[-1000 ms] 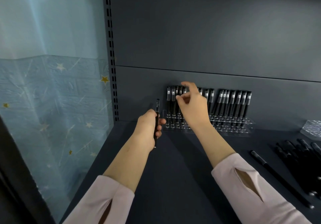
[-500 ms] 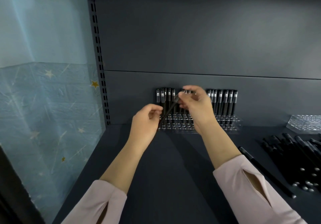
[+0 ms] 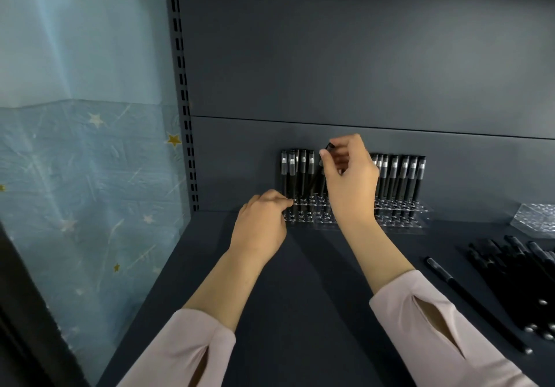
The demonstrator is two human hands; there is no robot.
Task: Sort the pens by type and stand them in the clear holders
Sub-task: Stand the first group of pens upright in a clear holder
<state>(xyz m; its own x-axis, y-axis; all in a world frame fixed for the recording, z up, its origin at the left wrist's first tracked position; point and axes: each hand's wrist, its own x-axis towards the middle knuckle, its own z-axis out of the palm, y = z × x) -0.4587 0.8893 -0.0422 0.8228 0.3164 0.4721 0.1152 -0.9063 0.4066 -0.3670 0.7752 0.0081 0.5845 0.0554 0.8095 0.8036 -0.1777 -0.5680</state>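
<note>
Surface: matte dark grey shelf point(image 3: 300, 296) with a flat back panel point(image 3: 360, 56). A slotted metal post point(image 3: 183, 116) and a blue star-printed sheet point(image 3: 75, 176) are at left. A clear perforated holder point(image 3: 399, 224) stands against the panel, with slim black silver-banded pens point(image 3: 402, 176) upright in its holes. The right hand point(image 3: 351, 182) pinches a single pen point(image 3: 329, 146) by its top end, tilted over the holder's middle. The left hand point(image 3: 259, 224), fingers curled, is at the holder's left front corner; grip cannot be determined. Loose pens point(image 3: 516, 275) lie at right.

Dark shelf point(image 3: 300, 311); clear holders point(image 3: 399, 221); loose black pens point(image 3: 516, 278)
</note>
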